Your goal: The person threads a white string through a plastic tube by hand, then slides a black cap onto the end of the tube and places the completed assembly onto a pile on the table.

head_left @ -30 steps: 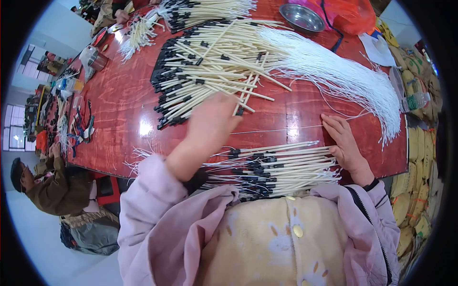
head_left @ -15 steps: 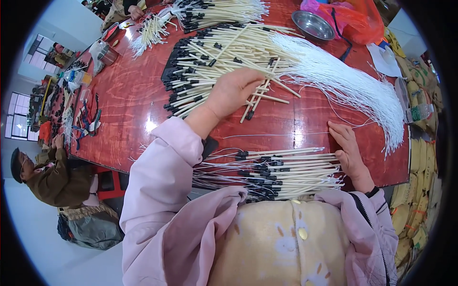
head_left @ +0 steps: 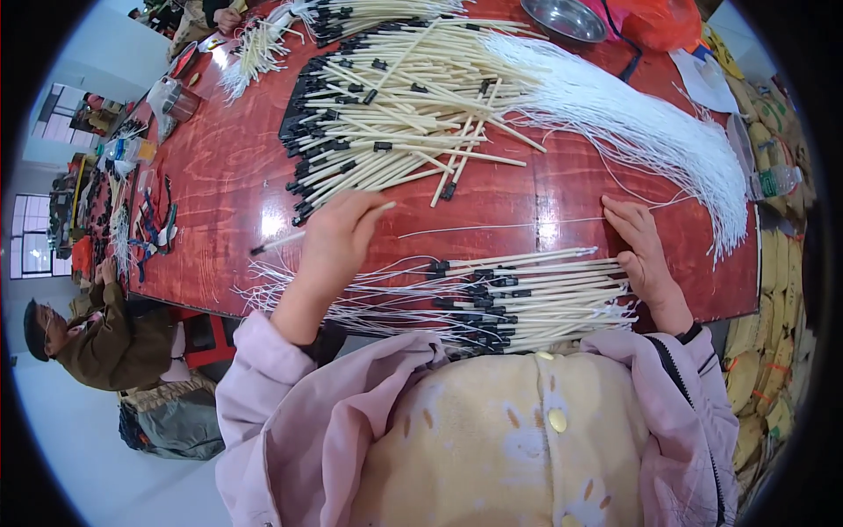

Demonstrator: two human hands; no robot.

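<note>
My left hand (head_left: 335, 235) is closed round a single pale stick (head_left: 385, 208). The stick's black-capped end points left, and its plain end sticks out past my fingers over the red table. My right hand (head_left: 643, 250) is near the table's right side, with a thin white string (head_left: 500, 227) at its fingertips. The string runs leftward from them in a nearly straight line. Below both hands lies a row of pale sticks (head_left: 562, 299) with black clips and white strings trailing left. A large pile of black-capped sticks (head_left: 413, 105) lies beyond my left hand.
A thick bundle of white strings (head_left: 632, 132) spreads right of the pile. Farther back are a metal bowl (head_left: 566, 18) and a red plastic bag (head_left: 659, 22). At the left edge sits another person (head_left: 105, 338). Stacked yellow sacks (head_left: 773, 290) stand on the right.
My left hand has come back from the pile toward me and leftward, now with a stick in it. My right hand has stayed in place with the string. The view has shifted slightly.
</note>
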